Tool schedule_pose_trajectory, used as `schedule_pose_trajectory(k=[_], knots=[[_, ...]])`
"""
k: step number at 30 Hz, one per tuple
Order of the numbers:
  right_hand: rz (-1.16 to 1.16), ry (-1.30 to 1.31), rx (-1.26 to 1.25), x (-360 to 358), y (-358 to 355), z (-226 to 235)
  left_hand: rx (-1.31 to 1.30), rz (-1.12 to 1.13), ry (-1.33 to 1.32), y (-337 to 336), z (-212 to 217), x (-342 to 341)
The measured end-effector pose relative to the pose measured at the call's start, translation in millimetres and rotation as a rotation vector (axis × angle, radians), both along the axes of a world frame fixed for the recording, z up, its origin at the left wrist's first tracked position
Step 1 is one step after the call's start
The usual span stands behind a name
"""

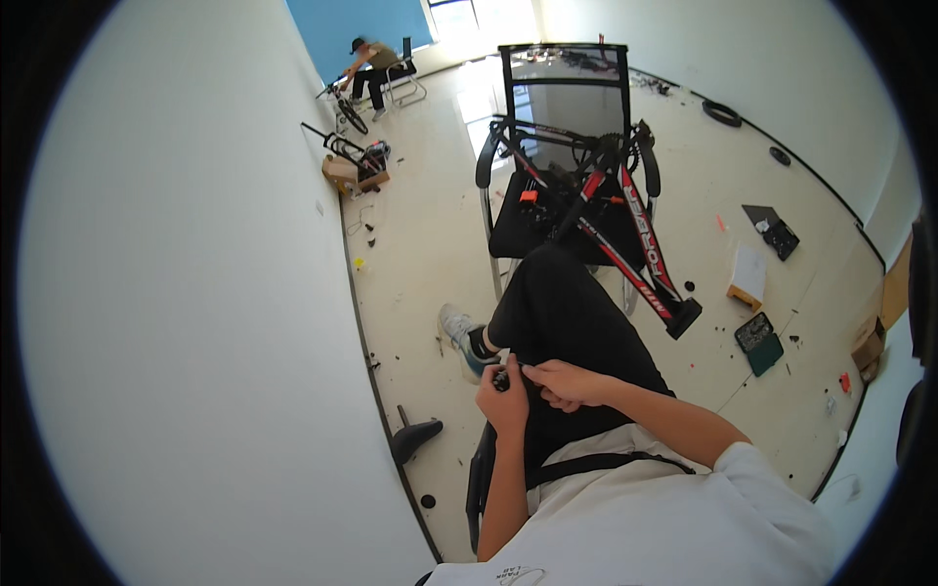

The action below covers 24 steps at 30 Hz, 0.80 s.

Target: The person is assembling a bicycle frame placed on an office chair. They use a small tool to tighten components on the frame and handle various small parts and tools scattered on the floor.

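I sit with one leg crossed over my knee. My left hand point(505, 396) is closed around a small black part point(500, 381) held just above my lap. My right hand point(570, 383) lies beside it, fingers curled and pinching at the same small part. In front of me a red and black bicycle frame point(625, 230) leans across the seat of a black mesh-backed chair point(564, 93).
A white wall point(195, 322) fills the left. A bicycle saddle point(415, 437) lies on the floor by the wall. Open tool cases point(759, 342) point(780, 237), a cardboard box point(747, 278) and small parts are scattered at right. Far back, another person point(369, 66) sits working on a bicycle.
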State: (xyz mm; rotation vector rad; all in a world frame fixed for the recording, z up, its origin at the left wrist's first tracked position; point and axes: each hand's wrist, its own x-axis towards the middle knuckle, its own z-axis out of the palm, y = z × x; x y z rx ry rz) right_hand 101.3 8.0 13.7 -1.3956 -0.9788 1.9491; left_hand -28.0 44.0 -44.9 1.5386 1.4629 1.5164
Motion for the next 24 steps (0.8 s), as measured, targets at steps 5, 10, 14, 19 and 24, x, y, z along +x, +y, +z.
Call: schedule_pose_trajectory(k=[5, 10, 14, 19, 24], knots=[[0.013, 0.169, -0.088, -27.1, 31.3, -21.8, -0.189, 0.023, -0.112, 21.0, -14.7, -26.0], [-0.057, 0.323, -0.099, -17.5, 53.8, 23.7, -0.178, 0.015, -0.074, 54.3, 25.5, -16.7], [-0.189, 0.394, 0.027, 16.2, 94.8, 65.7, -0.138, -0.080, -0.067, 116.5, 93.6, 24.9], [-0.436, 0.348, 0.164, 89.8, 141.5, 82.6, 0.028, -0.325, 0.003, 193.1, 120.6, 111.8], [-0.635, 0.285, 0.132, 138.3, 159.7, 60.2, -0.077, -0.487, -0.030, 226.1, 84.4, 181.2]])
